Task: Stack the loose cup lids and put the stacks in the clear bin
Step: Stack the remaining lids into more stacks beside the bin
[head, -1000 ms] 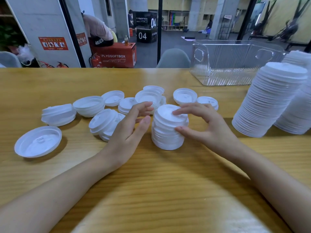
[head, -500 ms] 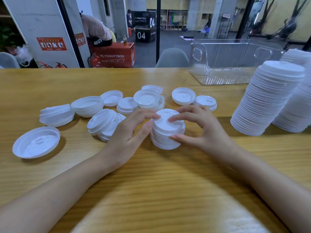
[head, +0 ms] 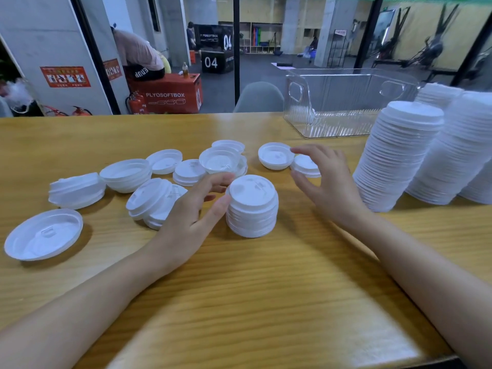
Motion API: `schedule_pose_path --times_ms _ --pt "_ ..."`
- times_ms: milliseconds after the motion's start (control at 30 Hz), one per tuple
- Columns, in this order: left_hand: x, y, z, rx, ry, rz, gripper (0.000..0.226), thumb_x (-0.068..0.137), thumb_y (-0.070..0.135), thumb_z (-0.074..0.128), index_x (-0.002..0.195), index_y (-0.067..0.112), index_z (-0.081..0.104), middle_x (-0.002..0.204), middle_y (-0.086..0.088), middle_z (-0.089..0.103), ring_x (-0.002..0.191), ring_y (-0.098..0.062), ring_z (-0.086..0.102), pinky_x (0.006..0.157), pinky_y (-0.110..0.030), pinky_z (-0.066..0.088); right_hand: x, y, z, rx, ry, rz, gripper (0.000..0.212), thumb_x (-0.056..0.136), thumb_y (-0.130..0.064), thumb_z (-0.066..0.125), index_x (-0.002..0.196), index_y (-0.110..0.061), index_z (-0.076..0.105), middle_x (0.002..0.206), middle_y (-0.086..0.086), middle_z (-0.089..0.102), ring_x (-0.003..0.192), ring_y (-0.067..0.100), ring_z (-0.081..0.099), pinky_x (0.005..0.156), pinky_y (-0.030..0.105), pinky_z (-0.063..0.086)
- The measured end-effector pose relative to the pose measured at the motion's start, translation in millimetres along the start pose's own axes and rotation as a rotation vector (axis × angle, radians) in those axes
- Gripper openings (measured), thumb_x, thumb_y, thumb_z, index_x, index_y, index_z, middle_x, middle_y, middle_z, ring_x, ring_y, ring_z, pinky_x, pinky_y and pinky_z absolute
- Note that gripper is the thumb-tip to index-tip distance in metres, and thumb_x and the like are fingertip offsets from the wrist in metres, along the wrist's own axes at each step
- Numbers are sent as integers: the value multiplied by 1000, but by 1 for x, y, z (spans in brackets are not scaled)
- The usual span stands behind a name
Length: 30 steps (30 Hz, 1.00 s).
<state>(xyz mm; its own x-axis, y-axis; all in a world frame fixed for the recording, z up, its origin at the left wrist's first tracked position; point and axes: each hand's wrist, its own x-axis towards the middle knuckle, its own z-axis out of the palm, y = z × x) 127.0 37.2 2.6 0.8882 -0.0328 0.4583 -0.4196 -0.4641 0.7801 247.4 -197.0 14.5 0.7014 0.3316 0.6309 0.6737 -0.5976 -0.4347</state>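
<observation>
**Short stack at risk of tipping while one hand is going for more lids**

The short stack is sitting near the middle of the surface, well apart from the clear bin at the far right. The left hand is resting against the stack's left side with its thumb touching the wall of lids. Its grip is open and loose, not clamping. The right hand is hovering apart from the stack, its grip open and empty. Its fingers are spreading above a flat lid, just beside an upturned lid.

The risks, as I am judging them:

- **Toppling:** the stack is being steadied from one side only, so a nudge from the left thumb could be sliding or toppling it rightward.
- **Bad seating:** the upturned lid is lying the opposite way from the stack's top. Added unflipped, it would be sitting unseated and wobbling.
- **Tall stacks:** the right forearm is lying close to the tall stacks, which appear to be leaning. A careless elbow could be bringing them down.
- **Scattering:** the leaning lids by the left hand are looking ready to scatter if brushed.
</observation>
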Motion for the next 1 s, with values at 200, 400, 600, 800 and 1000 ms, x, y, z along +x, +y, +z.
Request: schedule_pose_path --times_ms 200,400,600,800,1000 --pt "0 -1 0 4 -1 2 43 91 48 46 130 31 51 124 20 60 122 -5 54 101 -17 41 27 17 12 -373 -186 203 44 99 -34 53 141 -24 46 150 4 38 138 28 25 107 40 28" --pt "1 -2 1 6 -3 0 42 92 48 46 130 32 51 125 19 60 123 -8 54 102 -22 41 27 27 25 -502 -291 432 50 101 -48 40 143 -21 42 147 18 35 137 37 23 107 45 28" --pt "1 -2 0 7 -3 -8 43 92 48 47 131 32 50 126 18 60 124 -9 53 104 -26 42 26 24 24 -534 -263 381 47 102 -44 41 142 -21 45 140 15 49 130 36 33 102 42 33" --pt "0 -1 0 1 0 -13 44 91 49 46 132 31 50 125 17 60 125 -10 53 105 -31 43 24 16 12 -469 -240 369 47 103 -49 36 143 -25 44 137 13 52 129 32 31 97 42 35" --pt "0 -1 0 -3 -2 -15 47 92 48 45 135 28 46 129 14 58 125 -9 52 104 -27 42 11 -9 -3 308 -154 220 31 96 -49 57 124 -37 61 111 -16 62 118 19 50 92 38 44"
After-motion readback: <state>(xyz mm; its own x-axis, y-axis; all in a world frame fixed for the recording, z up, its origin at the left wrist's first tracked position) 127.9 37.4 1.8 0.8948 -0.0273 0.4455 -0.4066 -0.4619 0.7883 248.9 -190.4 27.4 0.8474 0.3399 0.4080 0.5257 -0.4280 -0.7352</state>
